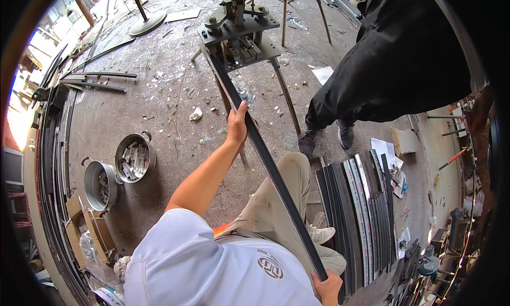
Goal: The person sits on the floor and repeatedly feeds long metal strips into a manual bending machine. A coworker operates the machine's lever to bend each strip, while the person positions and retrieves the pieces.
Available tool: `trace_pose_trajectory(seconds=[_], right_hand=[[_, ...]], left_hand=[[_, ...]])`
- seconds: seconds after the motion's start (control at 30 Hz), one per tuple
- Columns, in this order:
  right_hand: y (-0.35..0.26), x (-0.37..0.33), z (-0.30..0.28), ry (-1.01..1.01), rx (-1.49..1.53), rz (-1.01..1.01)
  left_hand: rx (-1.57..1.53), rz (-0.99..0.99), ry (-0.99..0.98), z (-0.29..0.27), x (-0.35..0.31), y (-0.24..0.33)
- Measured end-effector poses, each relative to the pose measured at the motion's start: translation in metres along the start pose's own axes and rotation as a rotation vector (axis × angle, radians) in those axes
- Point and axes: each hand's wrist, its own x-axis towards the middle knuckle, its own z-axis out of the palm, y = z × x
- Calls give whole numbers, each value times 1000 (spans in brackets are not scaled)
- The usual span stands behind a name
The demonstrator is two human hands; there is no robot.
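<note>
A long dark metal profile [276, 179] runs slantwise across my body. My left hand [237, 126] is wrapped round it partway up, thumb lying along its top. Down by my right knee, my right hand [328, 287] grips the near end. The profile's far end reaches the left side of a steel punching jig [241, 38] on thin legs, with bolted plates and a spring. Whether the end sits inside the jig or only against it, I cannot tell.
Two metal pots [101, 185] with short metal pieces stand at left, beside an open cardboard box [87, 226]. Several dark and silver profiles [361, 216] lie at my right. A person in black trousers [382, 62] stands beyond them. Scraps litter the floor [170, 109].
</note>
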Motion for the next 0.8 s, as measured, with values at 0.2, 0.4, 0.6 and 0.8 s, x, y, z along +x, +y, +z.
trace_pose_trajectory(seconds=[0.2, 0.4, 0.6, 0.8], right_hand=[[-4, -1, -6, 10, -5, 2], [-6, -1, -9, -1, -47, -5], [-3, -2, -9, -3, -33, 15], [-3, -3, -13, -2, -4, 12]], left_hand=[[41, 55, -4, -1, 1, 0], [43, 55, 0, 1, 0, -1], [89, 103, 24, -1, 5, -6], [79, 102, 62, 3, 6, -8]])
